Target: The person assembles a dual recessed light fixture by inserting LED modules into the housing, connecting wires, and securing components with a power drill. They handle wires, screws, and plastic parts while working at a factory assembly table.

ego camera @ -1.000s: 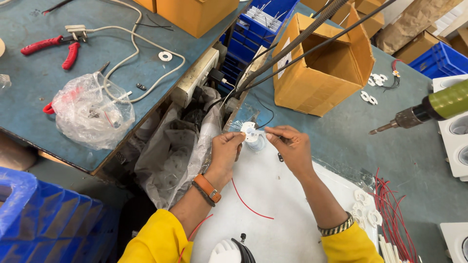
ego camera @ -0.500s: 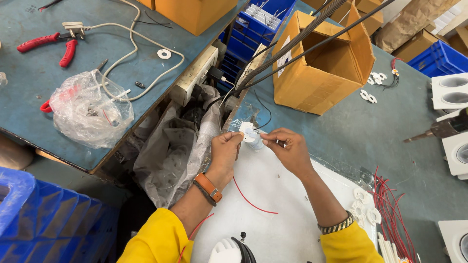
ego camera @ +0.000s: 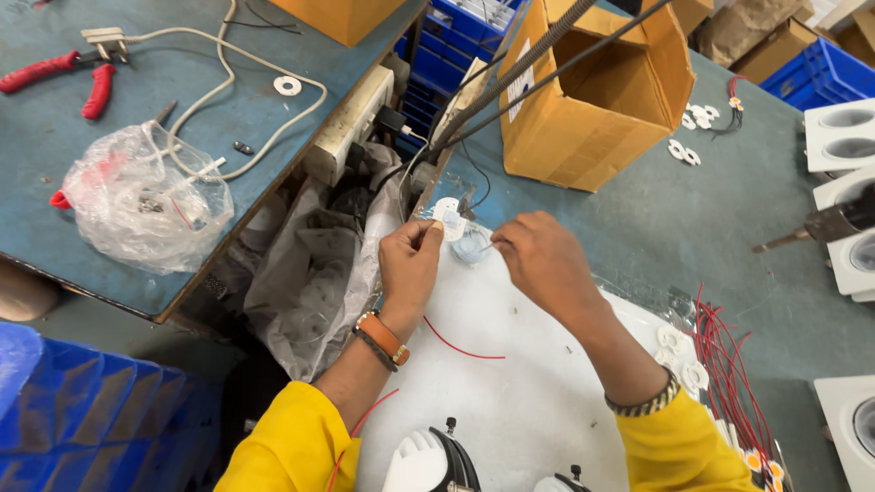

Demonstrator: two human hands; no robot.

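My left hand [ego camera: 410,269] pinches a small white round part [ego camera: 447,217] at the far edge of a white sheet [ego camera: 510,383]. My right hand [ego camera: 538,255] is close beside it, fingertips pinched on something thin, possibly a wire end, right next to that part. A small clear plastic piece [ego camera: 471,246] lies between the two hands. A loose red wire [ego camera: 460,346] lies on the white sheet below my hands. I wear yellow sleeves, an orange strap on the left wrist and a bracelet on the right.
An open cardboard box [ego camera: 597,96] stands behind the hands. A bundle of red wires [ego camera: 725,364] and white round parts [ego camera: 679,351] lie at right. White square housings [ego camera: 843,137] and a powered screwdriver [ego camera: 816,228] sit far right. Left table holds a plastic bag [ego camera: 141,196], red pliers [ego camera: 64,73], power strip [ego camera: 351,123].
The view has shifted; my hands have stayed together on the small white part. The powered screwdriver at right has swung lower and farther right in view.
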